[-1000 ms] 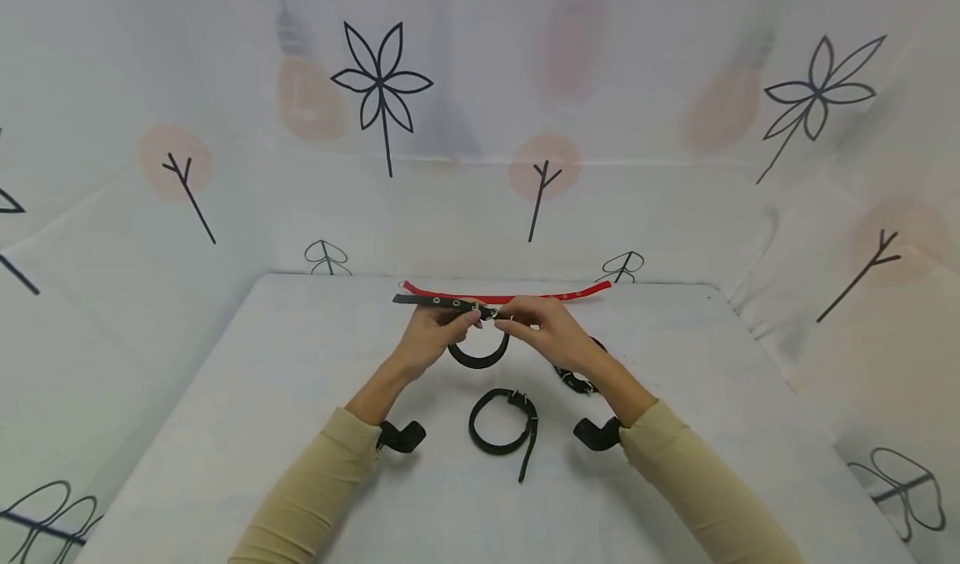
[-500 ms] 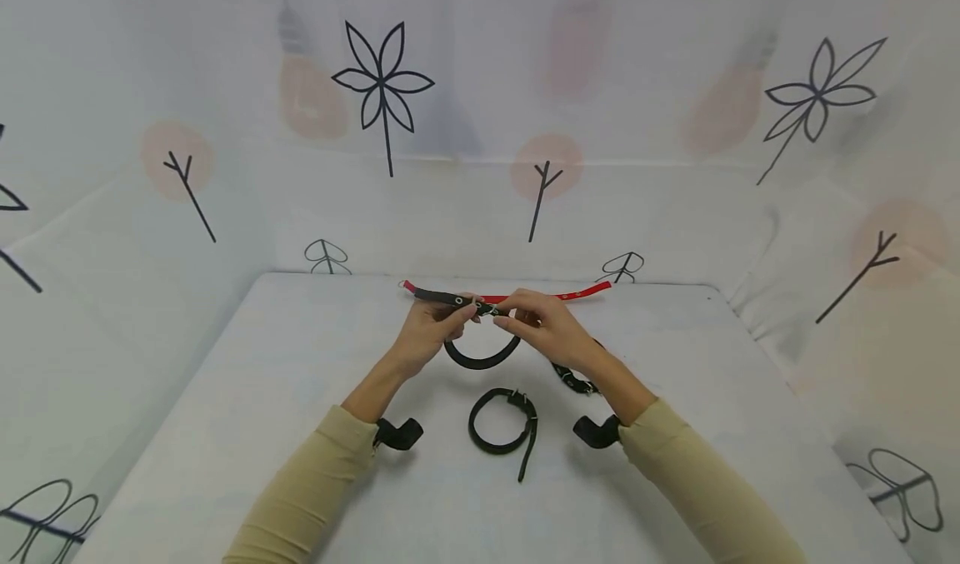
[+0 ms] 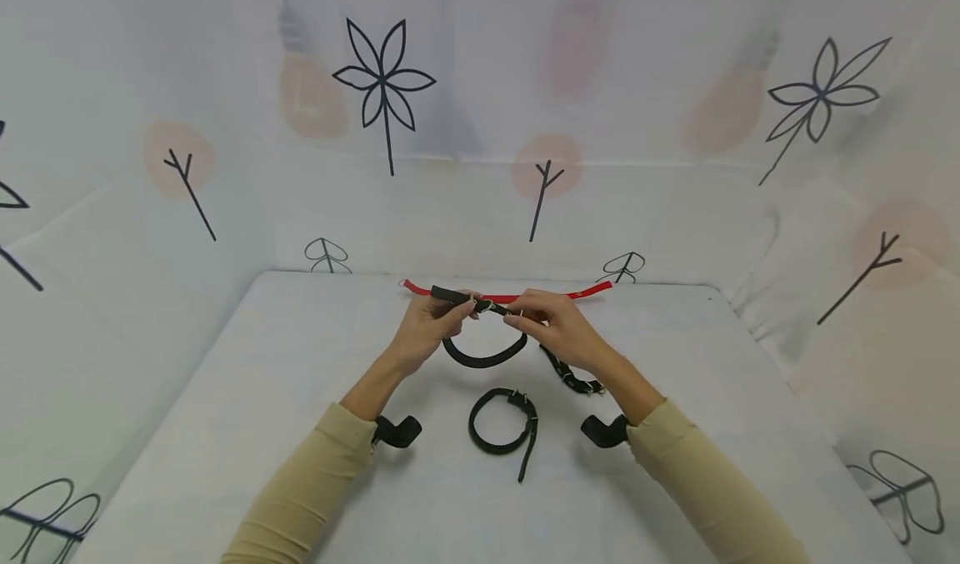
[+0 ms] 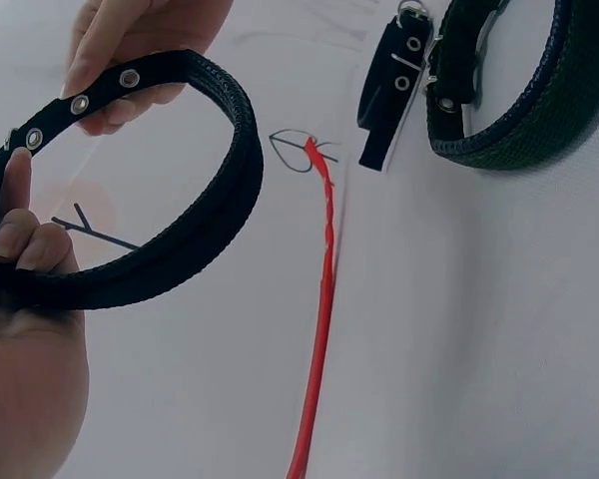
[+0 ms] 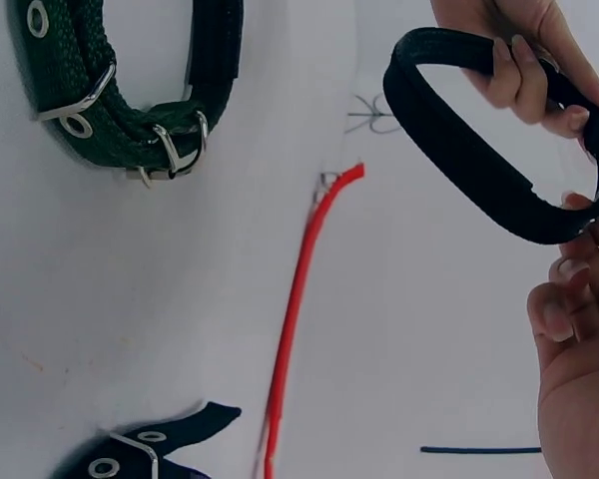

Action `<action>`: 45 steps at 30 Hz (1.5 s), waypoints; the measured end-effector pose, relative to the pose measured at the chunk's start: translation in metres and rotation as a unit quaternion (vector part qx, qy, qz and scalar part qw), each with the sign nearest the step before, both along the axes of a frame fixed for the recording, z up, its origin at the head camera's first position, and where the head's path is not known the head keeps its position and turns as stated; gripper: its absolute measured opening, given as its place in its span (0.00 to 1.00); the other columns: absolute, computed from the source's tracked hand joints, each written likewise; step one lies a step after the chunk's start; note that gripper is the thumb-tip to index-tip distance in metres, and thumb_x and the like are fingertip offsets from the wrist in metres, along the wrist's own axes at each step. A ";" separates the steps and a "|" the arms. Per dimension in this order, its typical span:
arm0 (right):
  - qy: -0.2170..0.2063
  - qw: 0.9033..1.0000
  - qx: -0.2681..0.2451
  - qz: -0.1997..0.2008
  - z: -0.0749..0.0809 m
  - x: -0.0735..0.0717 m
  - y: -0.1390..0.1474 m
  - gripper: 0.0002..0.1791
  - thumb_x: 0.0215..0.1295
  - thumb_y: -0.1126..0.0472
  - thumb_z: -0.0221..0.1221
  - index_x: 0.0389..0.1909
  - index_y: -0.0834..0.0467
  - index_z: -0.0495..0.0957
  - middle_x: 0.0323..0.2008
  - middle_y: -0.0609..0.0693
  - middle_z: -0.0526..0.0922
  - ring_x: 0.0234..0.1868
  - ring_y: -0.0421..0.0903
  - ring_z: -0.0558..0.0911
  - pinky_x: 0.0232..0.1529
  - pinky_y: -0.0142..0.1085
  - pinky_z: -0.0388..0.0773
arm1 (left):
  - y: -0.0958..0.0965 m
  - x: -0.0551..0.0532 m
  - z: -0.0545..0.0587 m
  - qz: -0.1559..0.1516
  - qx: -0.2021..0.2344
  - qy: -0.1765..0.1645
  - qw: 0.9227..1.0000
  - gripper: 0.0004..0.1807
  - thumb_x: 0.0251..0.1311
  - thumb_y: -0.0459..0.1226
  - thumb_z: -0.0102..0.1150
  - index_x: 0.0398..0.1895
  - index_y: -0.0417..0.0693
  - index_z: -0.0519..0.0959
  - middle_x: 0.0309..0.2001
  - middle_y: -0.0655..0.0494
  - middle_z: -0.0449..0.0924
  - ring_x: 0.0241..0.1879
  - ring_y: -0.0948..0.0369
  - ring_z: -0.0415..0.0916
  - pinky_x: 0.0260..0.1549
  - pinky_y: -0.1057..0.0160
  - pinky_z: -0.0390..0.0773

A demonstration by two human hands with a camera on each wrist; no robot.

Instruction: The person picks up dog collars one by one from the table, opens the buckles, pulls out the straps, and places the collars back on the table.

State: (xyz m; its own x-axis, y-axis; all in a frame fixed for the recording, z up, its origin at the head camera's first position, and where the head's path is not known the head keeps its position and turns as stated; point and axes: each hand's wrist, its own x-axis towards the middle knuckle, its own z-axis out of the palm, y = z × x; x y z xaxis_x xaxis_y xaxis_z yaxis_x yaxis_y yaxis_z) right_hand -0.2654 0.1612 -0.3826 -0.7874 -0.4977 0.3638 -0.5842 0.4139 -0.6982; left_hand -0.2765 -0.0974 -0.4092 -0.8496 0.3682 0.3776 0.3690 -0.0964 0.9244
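A black collar (image 3: 483, 362) with metal eyelets and a buckle is held up in a loop between both hands above the table. My left hand (image 3: 429, 328) pinches it near the buckle, and a dark strap end (image 3: 447, 295) sticks up past these fingers. With thumb and fingertips my right hand (image 3: 557, 324) grips the narrow eyelet strap just right of the buckle. In the left wrist view several silver eyelets show along the collar (image 4: 242, 190) between the two hands. The right wrist view shows the broad padded band of this collar (image 5: 464, 150); the buckle is partly hidden by fingers.
On the white table (image 3: 300, 464) a buckled dark collar (image 3: 498, 450) lies nearest the person. Another black collar (image 3: 573, 379) lies below the right hand, partly covered by it. A long red strap (image 3: 588, 291) stretches along the back edge, before a printed cloth backdrop (image 3: 465, 214).
The strap end beyond the left hand has slid rightward and now sticks out less. The hanging loop has grown wider. My right hand has shifted slightly right, uncovering more of the collar below it.
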 end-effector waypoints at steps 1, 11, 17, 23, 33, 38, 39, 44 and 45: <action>0.000 1.000 0.000 0.000 0.000 0.000 -0.001 0.08 0.71 0.57 0.65 0.48 0.51 0.87 0.34 0.46 0.80 0.32 0.48 0.74 0.32 0.38 0.69 | 0.000 0.000 0.000 -0.002 0.001 0.000 1.000 0.11 0.73 0.34 0.60 0.52 0.40 0.84 0.34 0.54 0.82 0.25 0.62 0.61 0.29 0.65 0.65; 0.026 1.000 0.011 0.007 0.003 -0.001 -0.007 0.08 0.72 0.57 0.64 0.48 0.50 0.87 0.33 0.43 0.79 0.29 0.44 0.73 0.30 0.36 0.69 | 0.004 0.001 -0.003 -0.015 -0.013 0.002 1.000 0.12 0.73 0.34 0.60 0.53 0.40 0.84 0.34 0.53 0.82 0.26 0.60 0.62 0.29 0.64 0.65; -0.009 1.000 0.014 -0.013 0.004 0.003 0.001 0.08 0.71 0.58 0.65 0.48 0.52 0.86 0.36 0.46 0.81 0.36 0.47 0.77 0.37 0.37 0.73 | -0.003 -0.001 -0.004 0.001 -0.008 -0.011 1.000 0.11 0.73 0.35 0.60 0.53 0.40 0.84 0.34 0.53 0.81 0.26 0.61 0.62 0.29 0.65 0.65; 0.011 1.000 0.013 0.004 0.004 0.001 -0.001 0.08 0.70 0.56 0.66 0.48 0.49 0.87 0.34 0.44 0.80 0.29 0.45 0.73 0.31 0.37 0.69 | 0.000 0.000 -0.005 -0.009 -0.016 -0.012 1.000 0.13 0.73 0.35 0.60 0.55 0.40 0.83 0.36 0.53 0.82 0.28 0.60 0.63 0.30 0.65 0.66; 0.042 0.999 0.029 0.014 0.006 0.001 -0.004 0.07 0.70 0.57 0.66 0.47 0.49 0.87 0.29 0.41 0.78 0.27 0.42 0.72 0.28 0.34 0.68 | 0.002 0.003 -0.006 -0.017 -0.036 -0.017 0.999 0.14 0.73 0.39 0.60 0.57 0.44 0.83 0.38 0.53 0.83 0.30 0.61 0.64 0.30 0.66 0.67; 0.040 0.999 0.032 0.015 0.007 0.001 -0.001 0.07 0.69 0.57 0.67 0.46 0.49 0.87 0.29 0.42 0.77 0.27 0.43 0.72 0.28 0.35 0.68 | 0.000 0.004 -0.003 -0.004 -0.040 -0.022 0.999 0.15 0.73 0.37 0.60 0.58 0.44 0.83 0.39 0.52 0.84 0.30 0.60 0.65 0.30 0.66 0.68; 0.040 0.999 0.031 0.018 0.007 0.001 -0.001 0.07 0.69 0.57 0.67 0.46 0.49 0.87 0.29 0.43 0.77 0.27 0.43 0.71 0.28 0.35 0.68 | 0.000 0.004 -0.003 -0.009 -0.039 -0.019 0.999 0.15 0.73 0.37 0.59 0.58 0.43 0.83 0.39 0.52 0.84 0.30 0.61 0.65 0.30 0.66 0.68; 0.046 0.998 0.026 0.034 0.009 -0.001 -0.006 0.07 0.71 0.56 0.65 0.46 0.49 0.87 0.27 0.44 0.77 0.25 0.43 0.70 0.27 0.35 0.66 | 0.004 0.001 -0.003 -0.038 -0.040 0.003 0.998 0.13 0.74 0.35 0.58 0.57 0.42 0.83 0.39 0.52 0.83 0.28 0.61 0.64 0.29 0.66 0.66; 0.045 0.998 0.025 0.036 0.009 -0.001 -0.007 0.07 0.71 0.56 0.65 0.46 0.49 0.87 0.27 0.44 0.77 0.24 0.43 0.70 0.27 0.34 0.66 | 0.005 0.001 -0.004 -0.042 -0.044 0.007 0.998 0.13 0.74 0.35 0.58 0.57 0.42 0.83 0.39 0.52 0.82 0.28 0.61 0.64 0.29 0.66 0.66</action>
State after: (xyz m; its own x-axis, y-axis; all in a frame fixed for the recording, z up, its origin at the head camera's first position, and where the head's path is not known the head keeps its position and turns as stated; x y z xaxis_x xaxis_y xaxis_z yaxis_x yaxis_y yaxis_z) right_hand -0.2664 0.1542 -0.3737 -0.7144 -0.5707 0.4049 -0.6727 0.4011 -0.6218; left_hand -0.2754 -0.0927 -0.4130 -0.8095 0.4693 0.3529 0.3762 -0.0468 0.9253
